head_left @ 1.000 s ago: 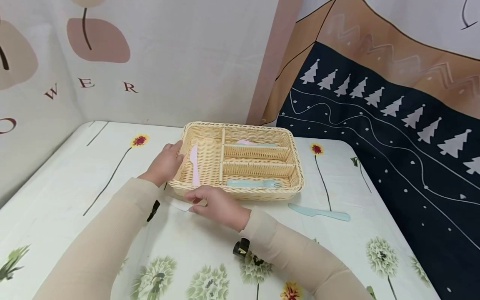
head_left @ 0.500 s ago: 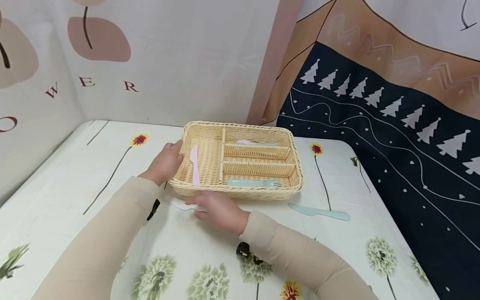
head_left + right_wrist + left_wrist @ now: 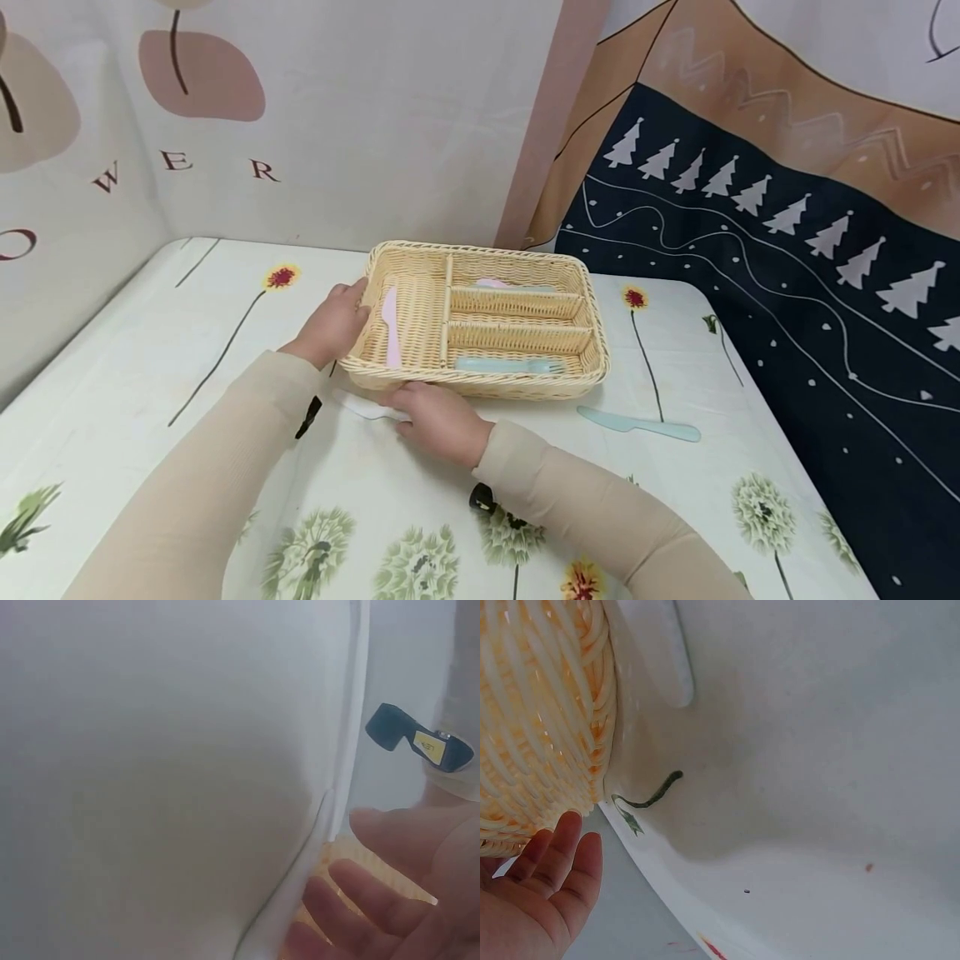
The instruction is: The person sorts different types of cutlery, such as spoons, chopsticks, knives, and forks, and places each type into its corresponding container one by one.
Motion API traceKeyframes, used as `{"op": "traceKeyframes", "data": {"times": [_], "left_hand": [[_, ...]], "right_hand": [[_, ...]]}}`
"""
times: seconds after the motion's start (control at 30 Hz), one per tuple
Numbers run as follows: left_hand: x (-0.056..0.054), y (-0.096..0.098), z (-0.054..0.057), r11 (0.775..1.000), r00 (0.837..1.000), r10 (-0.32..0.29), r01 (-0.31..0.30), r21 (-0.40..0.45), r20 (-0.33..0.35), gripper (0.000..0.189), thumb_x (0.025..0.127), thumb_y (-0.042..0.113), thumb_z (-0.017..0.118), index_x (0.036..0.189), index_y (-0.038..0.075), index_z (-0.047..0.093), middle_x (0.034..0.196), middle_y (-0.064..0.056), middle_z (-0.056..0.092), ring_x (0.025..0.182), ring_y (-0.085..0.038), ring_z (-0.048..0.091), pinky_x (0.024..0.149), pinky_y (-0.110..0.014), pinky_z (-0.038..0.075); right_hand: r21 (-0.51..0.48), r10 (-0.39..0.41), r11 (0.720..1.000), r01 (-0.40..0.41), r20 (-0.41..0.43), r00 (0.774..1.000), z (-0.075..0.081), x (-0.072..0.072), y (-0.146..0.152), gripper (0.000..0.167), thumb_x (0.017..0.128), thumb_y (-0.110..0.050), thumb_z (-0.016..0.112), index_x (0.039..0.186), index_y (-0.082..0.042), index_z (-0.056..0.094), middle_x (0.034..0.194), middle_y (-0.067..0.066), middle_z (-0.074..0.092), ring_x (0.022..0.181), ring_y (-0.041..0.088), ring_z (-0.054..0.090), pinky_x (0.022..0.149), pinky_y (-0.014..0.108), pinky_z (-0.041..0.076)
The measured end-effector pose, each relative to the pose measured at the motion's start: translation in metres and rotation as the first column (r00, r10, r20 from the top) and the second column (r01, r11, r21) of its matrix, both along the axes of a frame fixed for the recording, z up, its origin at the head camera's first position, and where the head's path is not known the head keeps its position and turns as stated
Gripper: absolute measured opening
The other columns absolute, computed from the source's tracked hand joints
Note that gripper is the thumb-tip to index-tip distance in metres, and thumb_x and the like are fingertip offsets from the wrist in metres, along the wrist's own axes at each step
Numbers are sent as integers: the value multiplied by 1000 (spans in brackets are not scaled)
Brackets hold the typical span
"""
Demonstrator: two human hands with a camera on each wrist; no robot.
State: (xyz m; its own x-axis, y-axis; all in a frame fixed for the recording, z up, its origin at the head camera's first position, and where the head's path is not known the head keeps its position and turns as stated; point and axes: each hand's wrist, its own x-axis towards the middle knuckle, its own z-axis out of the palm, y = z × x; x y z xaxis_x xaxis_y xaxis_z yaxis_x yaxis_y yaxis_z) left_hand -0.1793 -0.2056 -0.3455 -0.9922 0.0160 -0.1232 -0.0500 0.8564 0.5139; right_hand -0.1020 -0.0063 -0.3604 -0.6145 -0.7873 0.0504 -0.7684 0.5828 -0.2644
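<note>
A wicker basket with dividers (image 3: 480, 385) stands at the middle of the table. My left hand (image 3: 330, 325) holds its left rim, with the fingers along the outer wall in the left wrist view. Just in front of the basket, my right hand (image 3: 438, 423) touches the right end of a white piece of cutlery, apparently a knife (image 3: 360, 406). In the right wrist view, the thumb stands apart from it. Inside the left compartment lies a pink knife (image 3: 391, 327). The front right compartment holds a light blue fork (image 3: 510, 366).
Another light blue knife (image 3: 637, 425) lies on the flowered tablecloth (image 3: 300, 450), right of the right hand. Pink and blue pieces, partly hidden, show in the back right compartment. Printed cloths hang behind the table and along its right side.
My right hand has shifted slightly to the right along the white knife, lower in front of the basket. More of the knife now shows left of the fingers. My left hand stays put.
</note>
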Motion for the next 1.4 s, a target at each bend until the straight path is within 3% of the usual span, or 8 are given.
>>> {"op": "traceKeyframes", "data": {"times": [0.23, 0.6, 0.87, 1.2, 1.4], "left_hand": [[0, 1, 2, 1000, 1000, 1, 0, -16, 2, 55, 106, 18, 29, 154, -1, 8, 146, -29, 26, 132, -42, 37, 111, -53, 31], [0, 1, 4, 1000, 1000, 3, -3, -12, 5, 56, 106, 17, 30, 154, -1, 9, 146, -30, 26, 130, -42, 39, 110, -53, 32], [0, 0, 3, 1000, 1000, -3, 3, -14, 9, 56, 106, 17, 30, 154, 0, 8, 146, -29, 26, 131, -41, 38, 111, -53, 31], [1, 0, 3, 1000, 1000, -10, 10, -15, 3, 56, 106, 17, 30, 154, -1, 8, 146, -30, 26, 132, -43, 37, 111, -54, 31], [2, 1, 4, 1000, 1000, -15, 15, -18, 3, 56, 106, 17, 30, 154, -1, 8, 146, -30, 26, 131, -43, 38, 110, -54, 33]], "right_hand": [[24, -28, 999, 29, -26, 999, -3, -2, -5, 37, 90, -11, 66, 127, -15, 64, 117, -2, 68, 106, 12, 63, 90, 22, 50], [77, -36, 996, 46, -128, 991, -5, -2, -14, 25, 91, -7, 62, 112, -19, 70, 102, -6, 71, 95, 10, 65, 80, 21, 52], [98, -48, 993, 60, -123, 991, -7, -2, -15, 18, 93, -8, 60, 99, -20, 72, 93, -7, 70, 90, 9, 64, 77, 21, 52], [140, -31, 989, 51, -136, 990, -6, 0, -16, 20, 88, -3, 61, 91, -21, 70, 95, -7, 70, 90, 10, 65, 73, 23, 53], [105, -58, 992, 65, -71, 996, -5, -1, -17, 22, 85, -1, 62, 90, -21, 72, 86, -7, 70, 83, 9, 64, 68, 22, 52]]}}
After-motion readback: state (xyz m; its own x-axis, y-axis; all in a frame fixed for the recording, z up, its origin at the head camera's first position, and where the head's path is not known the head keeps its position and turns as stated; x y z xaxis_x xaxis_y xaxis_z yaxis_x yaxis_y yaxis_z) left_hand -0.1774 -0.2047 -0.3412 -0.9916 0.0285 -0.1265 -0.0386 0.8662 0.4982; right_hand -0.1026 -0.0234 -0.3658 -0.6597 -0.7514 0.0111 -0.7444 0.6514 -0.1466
